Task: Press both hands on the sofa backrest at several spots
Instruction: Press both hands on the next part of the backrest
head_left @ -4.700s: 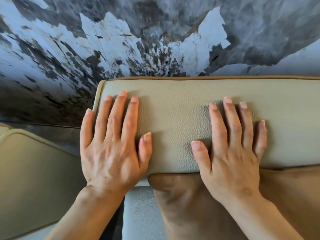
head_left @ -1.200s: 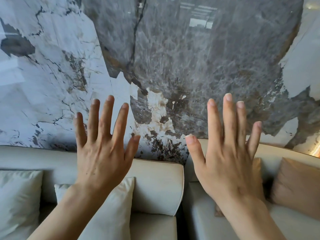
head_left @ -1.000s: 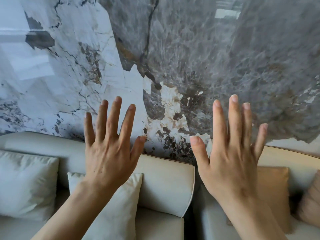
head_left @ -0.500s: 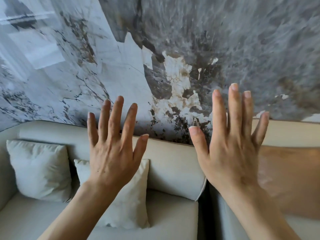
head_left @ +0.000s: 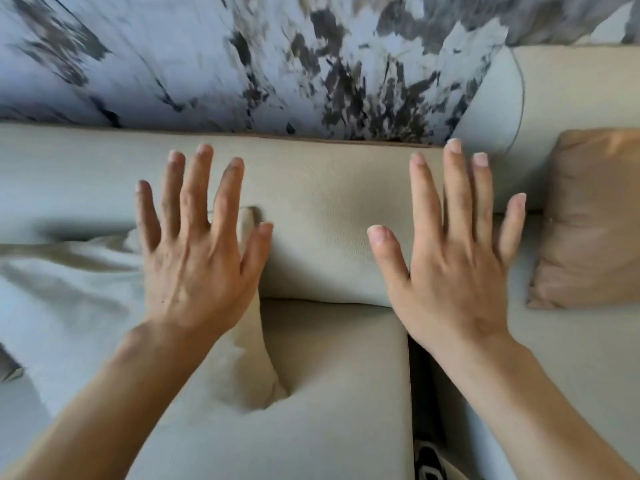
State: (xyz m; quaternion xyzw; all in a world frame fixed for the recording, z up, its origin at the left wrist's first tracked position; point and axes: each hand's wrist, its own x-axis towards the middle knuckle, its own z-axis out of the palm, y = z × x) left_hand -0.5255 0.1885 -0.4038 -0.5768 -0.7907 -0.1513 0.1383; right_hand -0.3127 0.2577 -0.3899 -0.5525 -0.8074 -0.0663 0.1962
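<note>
Both hands, the left hand (head_left: 194, 271) and right hand (head_left: 453, 271), are spread flat and grasp nothing, in front of the beige backrest (head_left: 329, 209); contact with it cannot be told.

A living room in a home: a beige leather sofa (head_left: 329, 209) with a tan cushion (head_left: 592, 220) and pale pillow (head_left: 69, 299) against a marble wall (head_left: 242, 57)

The backrest (head_left: 322, 202) runs along the wall (head_left: 207, 57), with the seat cushion (head_left: 329, 375) before it. A pillow (head_left: 69, 289) lies at the left under the left hand (head_left: 197, 258); another pillow (head_left: 588, 220) stands right of the right hand (head_left: 453, 271).
</note>
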